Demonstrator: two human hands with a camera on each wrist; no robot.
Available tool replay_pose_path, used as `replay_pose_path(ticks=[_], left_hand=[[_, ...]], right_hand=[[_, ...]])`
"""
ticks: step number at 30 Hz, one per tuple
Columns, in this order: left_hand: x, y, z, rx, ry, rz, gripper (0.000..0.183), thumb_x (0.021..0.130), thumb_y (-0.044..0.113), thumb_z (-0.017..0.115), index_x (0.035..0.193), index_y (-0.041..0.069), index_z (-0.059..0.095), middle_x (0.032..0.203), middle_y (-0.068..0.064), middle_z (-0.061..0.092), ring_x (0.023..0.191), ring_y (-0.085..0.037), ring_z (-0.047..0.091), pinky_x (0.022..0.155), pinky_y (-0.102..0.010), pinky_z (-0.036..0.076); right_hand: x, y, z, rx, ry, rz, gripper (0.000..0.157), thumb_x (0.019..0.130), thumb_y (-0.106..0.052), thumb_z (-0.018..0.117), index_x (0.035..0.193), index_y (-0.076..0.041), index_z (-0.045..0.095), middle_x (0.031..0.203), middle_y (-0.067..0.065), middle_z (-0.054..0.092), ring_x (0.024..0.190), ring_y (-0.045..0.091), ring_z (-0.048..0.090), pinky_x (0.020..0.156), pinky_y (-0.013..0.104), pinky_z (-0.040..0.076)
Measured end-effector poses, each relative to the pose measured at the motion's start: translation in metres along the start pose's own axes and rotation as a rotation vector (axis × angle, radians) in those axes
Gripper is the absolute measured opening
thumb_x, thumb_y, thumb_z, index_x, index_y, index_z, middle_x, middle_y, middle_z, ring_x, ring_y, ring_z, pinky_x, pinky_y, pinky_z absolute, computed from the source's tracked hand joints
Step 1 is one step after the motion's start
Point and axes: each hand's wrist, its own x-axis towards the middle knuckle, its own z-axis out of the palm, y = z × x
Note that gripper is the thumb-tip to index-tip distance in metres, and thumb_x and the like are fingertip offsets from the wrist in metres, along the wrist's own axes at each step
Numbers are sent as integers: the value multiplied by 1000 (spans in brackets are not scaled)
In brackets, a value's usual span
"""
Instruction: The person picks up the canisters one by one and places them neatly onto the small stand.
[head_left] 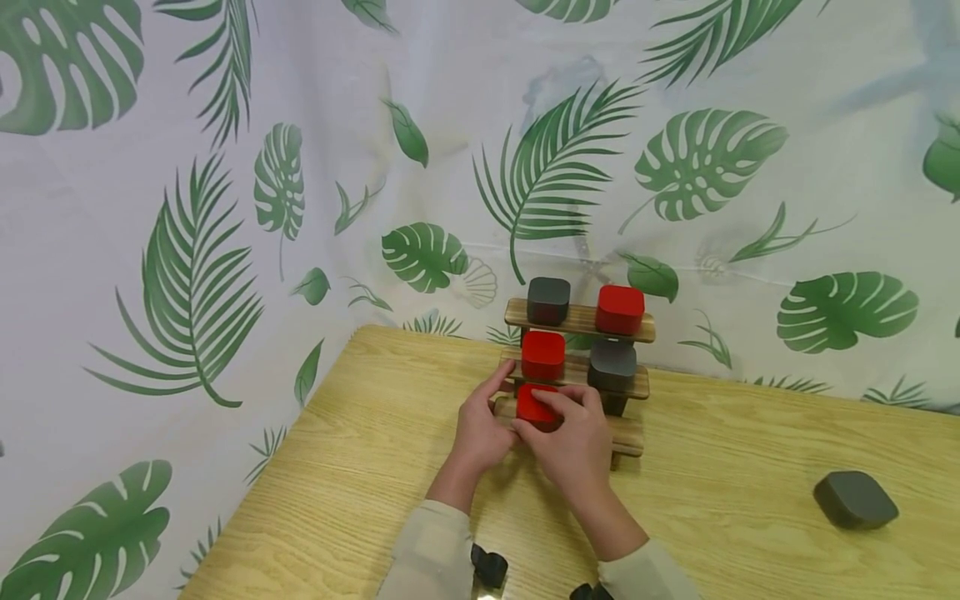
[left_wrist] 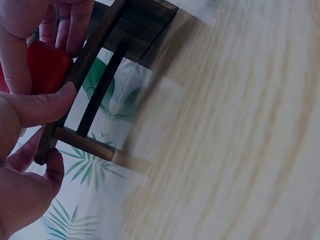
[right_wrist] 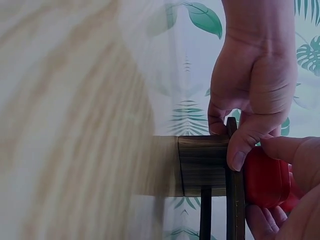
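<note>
A small three-tier wooden shelf stand [head_left: 628,435] stands against the curtain. My left hand [head_left: 482,432] grips the left end of its lowest board, thumb on the front edge and fingers curled beneath, as the left wrist view shows. On that board sits a red rounded block [head_left: 534,406], which my right hand [head_left: 583,442] pinches between thumb and fingers. The middle tier carries another red block [head_left: 543,355] on the left and a dark grey block [head_left: 612,365] on the right. Above them, a dark grey block [head_left: 548,301] stands left of a red block [head_left: 620,310].
Another dark grey block [head_left: 855,500] lies on the wooden table [head_left: 337,467], well to the right of the stand. A white curtain [head_left: 442,192] with green leaf prints hangs behind and along the left side of the table.
</note>
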Motion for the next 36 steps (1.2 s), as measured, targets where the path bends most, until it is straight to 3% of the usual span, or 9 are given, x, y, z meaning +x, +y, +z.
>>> replay_pose_path(ticks=[9,17,24,31,36], left_hand=[[0,-1,0,-16,5,-7,97,66,-24,66,148,26,52,121,-3,63,90,-25,56,50,-28,41],[0,1,0,-22,6,-12,98,65,-24,64,147,28,53,120,-3,63,79,-24,53,49,-28,41],[1,1,1,-29,9,4,100,63,-27,62,147,26,53,118,-3,64,80,-25,55,51,-27,41],[2,-1,1,-11,18,31,97,63,-26,59,146,23,54,117,-3,65,95,-24,59,57,-27,43],[1,-1,1,-26,16,13,101,61,-28,61,146,26,54,118,-3,64,87,-30,57,52,-28,43]], right_hand=[[0,0,4,-11,29,-7,46,70,-28,93,111,-12,79,114,13,54,106,29,52,82,47,52],[-1,1,5,-6,52,-25,46,69,-27,94,109,-12,80,113,13,55,104,30,54,80,47,53],[-1,2,5,-3,53,-19,46,69,-27,94,110,-12,79,114,13,55,104,30,54,80,48,53],[-3,4,2,22,48,-12,60,66,-31,96,119,-13,75,116,14,53,108,30,51,83,48,51],[-3,6,-4,55,49,-8,67,63,-32,97,123,-12,73,116,14,53,105,28,50,76,42,50]])
